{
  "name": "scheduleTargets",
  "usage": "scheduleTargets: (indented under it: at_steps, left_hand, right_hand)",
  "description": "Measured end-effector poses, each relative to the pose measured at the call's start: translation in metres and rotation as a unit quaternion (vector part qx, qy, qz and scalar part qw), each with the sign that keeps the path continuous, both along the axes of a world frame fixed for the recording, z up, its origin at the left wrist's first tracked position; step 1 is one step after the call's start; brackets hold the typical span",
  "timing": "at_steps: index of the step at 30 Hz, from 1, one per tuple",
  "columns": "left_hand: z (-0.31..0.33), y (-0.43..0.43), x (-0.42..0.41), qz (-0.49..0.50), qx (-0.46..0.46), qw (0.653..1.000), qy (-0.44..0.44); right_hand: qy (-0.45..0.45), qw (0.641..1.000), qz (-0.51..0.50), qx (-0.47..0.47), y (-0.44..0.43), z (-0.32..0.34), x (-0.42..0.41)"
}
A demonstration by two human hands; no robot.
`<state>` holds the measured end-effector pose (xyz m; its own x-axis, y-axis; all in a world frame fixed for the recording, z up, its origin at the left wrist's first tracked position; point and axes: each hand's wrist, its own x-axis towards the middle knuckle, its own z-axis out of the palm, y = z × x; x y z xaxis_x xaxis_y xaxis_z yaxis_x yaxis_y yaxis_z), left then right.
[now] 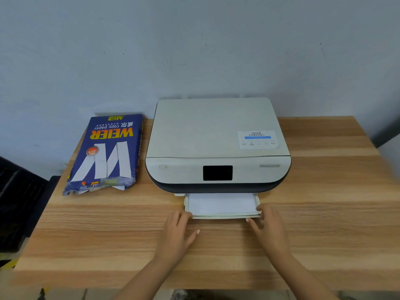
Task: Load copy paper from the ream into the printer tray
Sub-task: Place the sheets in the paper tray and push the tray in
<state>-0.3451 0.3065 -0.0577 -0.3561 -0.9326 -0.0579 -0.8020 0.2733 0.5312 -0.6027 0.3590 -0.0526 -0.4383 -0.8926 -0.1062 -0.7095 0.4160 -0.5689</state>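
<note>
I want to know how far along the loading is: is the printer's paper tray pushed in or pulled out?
Pulled out: the pale plastic paper tray juts from the printer's front, white paper in it.

Printer (pixel 216 135): pale grey-cream top, dark navy lower band, black screen (pixel 217 173), white label (pixel 257 139) with a blue bar. Tray (pixel 223 215): cream, holding white paper (pixel 221 203). Ream (pixel 108 154): deep blue wrapper, yellow-orange lettering, large white "W", yellow edge trim. Table (pixel 324 213): light wood, streaked horizontal grain in tan and honey. Wall (pixel 194 50): pale grey-blue, scuffed.
</note>
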Motion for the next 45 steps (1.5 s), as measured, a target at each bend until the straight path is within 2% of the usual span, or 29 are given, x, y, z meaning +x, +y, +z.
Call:
scheduleTargets:
  at_steps: [6, 23, 25, 27, 30, 32, 36, 45]
  left_hand:
    - [-0.013, 0.03, -0.001, -0.015, 0.028, 0.999, 0.005]
    - [-0.003, 0.002, -0.015, -0.01, 0.051, 0.998, -0.04]
    - [-0.002, 0.003, -0.02, 0.008, 0.079, 0.997, -0.012]
    - [-0.001, 0.006, -0.026, 0.022, 0.118, 0.992, 0.027]
    - [-0.002, 0.009, -0.035, 0.021, 0.145, 0.989, 0.028]
    - [-0.003, 0.008, -0.037, 0.019, 0.147, 0.989, 0.021]
    - [-0.003, -0.003, -0.04, 0.013, 0.146, 0.989, 0.026]
    - [-0.004, -0.019, -0.041, -0.011, 0.128, 0.992, 0.017]
  right_hand:
    - [0.004, 0.997, 0.083, 0.004, 0.027, -0.014, 0.021]
    - [-0.039, 0.997, 0.055, 0.043, -0.004, -0.001, 0.026]
    - [-0.068, 0.996, 0.036, 0.042, -0.001, -0.003, 0.031]
    - [-0.15, 0.988, -0.027, 0.032, 0.001, -0.001, 0.039]
    - [-0.299, 0.944, -0.131, 0.036, -0.007, 0.003, 0.05]
    - [-0.344, 0.924, -0.16, 0.044, -0.014, 0.002, 0.053]
    - [-0.382, 0.907, -0.165, 0.058, -0.027, 0.001, 0.054]
    - [-0.371, 0.916, -0.127, 0.077, -0.041, 0.007, 0.05]
